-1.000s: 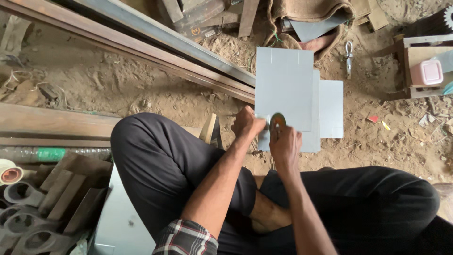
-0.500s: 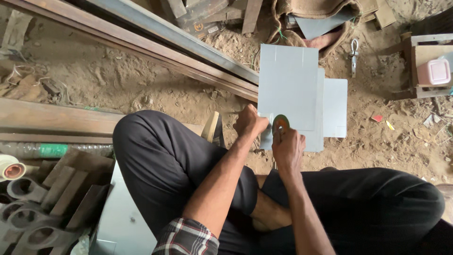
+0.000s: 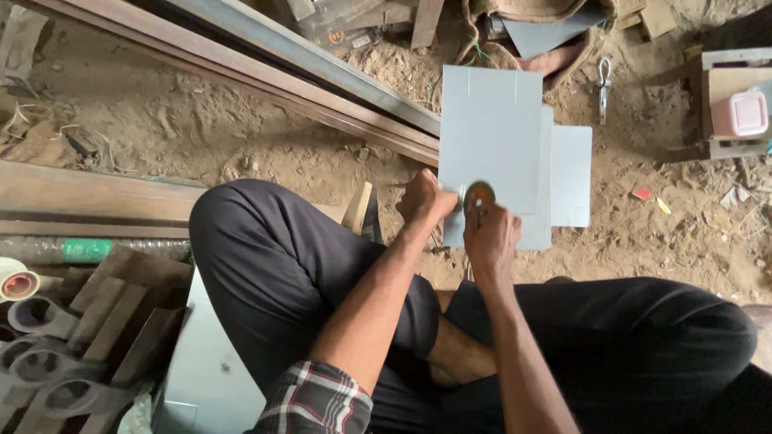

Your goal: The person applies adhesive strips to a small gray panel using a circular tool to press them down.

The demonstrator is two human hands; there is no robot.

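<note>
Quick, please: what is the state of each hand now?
Left hand: closed, pressing the grey metal sheet.
Right hand: closed on a small round tool.

Packages: 1 pink lidded container point(image 3: 740, 113) we see at right edge, inside open wooden box point(image 3: 716, 60) | labels/signs/screens: 0
</note>
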